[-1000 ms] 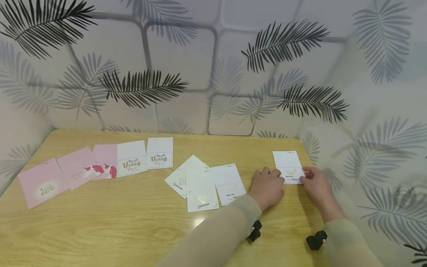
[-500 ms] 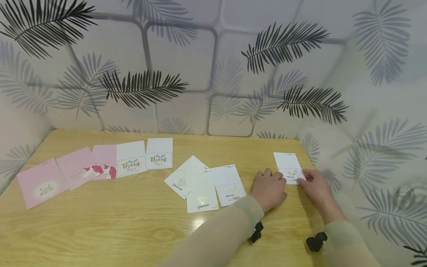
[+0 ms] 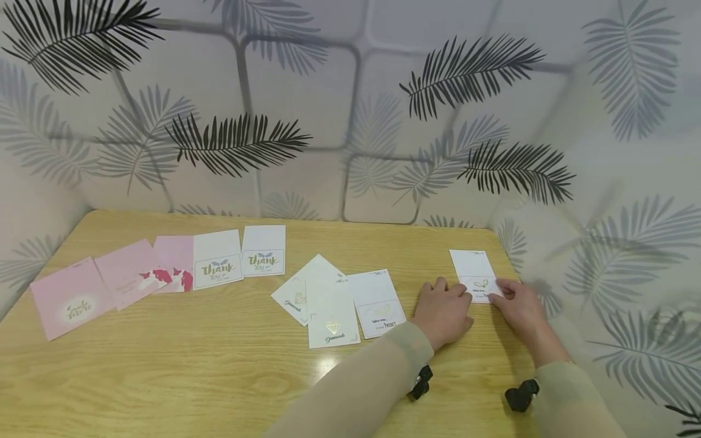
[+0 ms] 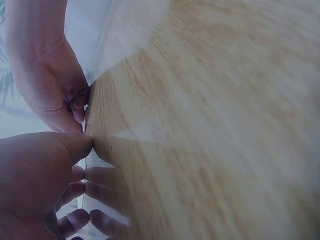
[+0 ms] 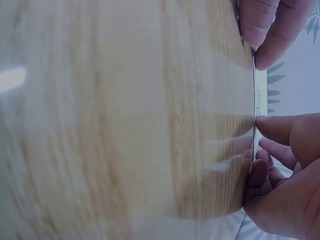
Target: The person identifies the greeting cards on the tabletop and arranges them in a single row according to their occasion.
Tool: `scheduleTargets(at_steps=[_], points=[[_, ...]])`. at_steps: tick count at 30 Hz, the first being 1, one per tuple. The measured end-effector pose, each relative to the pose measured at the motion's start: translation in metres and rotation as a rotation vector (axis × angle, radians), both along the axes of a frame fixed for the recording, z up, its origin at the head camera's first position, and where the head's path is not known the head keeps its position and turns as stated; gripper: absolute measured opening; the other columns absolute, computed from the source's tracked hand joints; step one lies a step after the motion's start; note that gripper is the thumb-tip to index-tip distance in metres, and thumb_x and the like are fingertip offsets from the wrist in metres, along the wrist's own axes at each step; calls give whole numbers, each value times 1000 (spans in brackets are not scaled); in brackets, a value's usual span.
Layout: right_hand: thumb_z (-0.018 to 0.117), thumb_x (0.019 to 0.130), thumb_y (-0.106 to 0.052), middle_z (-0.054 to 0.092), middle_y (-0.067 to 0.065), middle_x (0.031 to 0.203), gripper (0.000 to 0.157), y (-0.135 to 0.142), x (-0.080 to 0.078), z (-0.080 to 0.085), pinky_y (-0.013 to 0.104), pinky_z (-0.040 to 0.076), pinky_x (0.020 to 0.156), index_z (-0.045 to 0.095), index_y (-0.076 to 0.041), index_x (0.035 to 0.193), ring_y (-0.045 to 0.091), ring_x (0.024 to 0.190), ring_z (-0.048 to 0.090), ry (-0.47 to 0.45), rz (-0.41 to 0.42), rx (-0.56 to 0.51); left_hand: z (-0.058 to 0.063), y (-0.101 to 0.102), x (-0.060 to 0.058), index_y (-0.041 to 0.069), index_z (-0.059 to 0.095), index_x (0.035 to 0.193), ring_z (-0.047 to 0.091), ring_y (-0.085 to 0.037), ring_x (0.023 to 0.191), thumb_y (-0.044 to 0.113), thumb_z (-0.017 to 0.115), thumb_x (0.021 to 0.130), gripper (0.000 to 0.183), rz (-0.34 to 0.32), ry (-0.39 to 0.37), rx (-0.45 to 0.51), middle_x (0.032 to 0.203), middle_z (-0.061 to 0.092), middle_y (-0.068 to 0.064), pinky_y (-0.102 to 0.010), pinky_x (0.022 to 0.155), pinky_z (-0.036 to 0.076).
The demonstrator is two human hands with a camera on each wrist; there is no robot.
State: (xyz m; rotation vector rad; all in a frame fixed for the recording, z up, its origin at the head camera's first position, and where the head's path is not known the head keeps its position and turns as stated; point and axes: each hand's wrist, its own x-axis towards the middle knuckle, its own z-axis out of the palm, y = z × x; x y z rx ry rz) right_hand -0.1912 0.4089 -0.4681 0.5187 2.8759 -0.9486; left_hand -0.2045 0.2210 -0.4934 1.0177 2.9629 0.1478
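Observation:
At the right of the table in the head view lies a white greeting card [image 3: 475,274], with a gold motif and "take me..." lettering on its lower half. My left hand [image 3: 442,311] rests palm down at its left side, fingers spread and one fingertip touching the card's lower left edge. At the lower right corner, my right hand [image 3: 523,309] pinches the card between thumb and fingers. From the right wrist view the card [image 5: 258,92] appears as a thin edge, with the right thumb [image 5: 275,129] against it. Part of the lettering is covered by the right fingertips.
Left of my left hand lie a matching "take me" card [image 3: 378,298] and two overlapping Diamonds cards [image 3: 333,310]. Farther left, a row holds two Thank You cards [image 3: 263,249] and several pink cards [image 3: 71,292]. A leaf-patterned wall [image 3: 306,109] borders the wooden table [image 3: 164,365].
The card has turned slightly and its upper edge has shifted a little to the right. Both hands stay at its lower edges, the left having moved slightly right with it.

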Motion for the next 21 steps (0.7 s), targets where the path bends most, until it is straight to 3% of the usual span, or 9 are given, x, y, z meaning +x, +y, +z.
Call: scheduleTargets(at_steps=[10,17,21], points=[[64,109,-10,55,42,146,57,3,1,-4,63,47,111,46,20,154,52,133,57,14,13,-10,-1,0,2,40,64,152,49,-13,133,63,59,109,49,-1,7,2,158,54,21,-38,102,43],[63,110,-12,52,41,148,57,6,-2,-7,63,45,113,45,18,156,51,134,54,-5,-1,-15,11,-7,8,38,64,152,50,-13,132,62,60,109,49,-1,11,-2,156,55,20,-37,102,44],[63,110,-10,53,40,148,56,6,-3,-8,63,45,112,45,18,156,51,133,55,0,-7,-15,9,-7,8,38,64,152,50,-13,131,62,60,109,49,-2,13,-4,156,55,20,-37,102,44]])
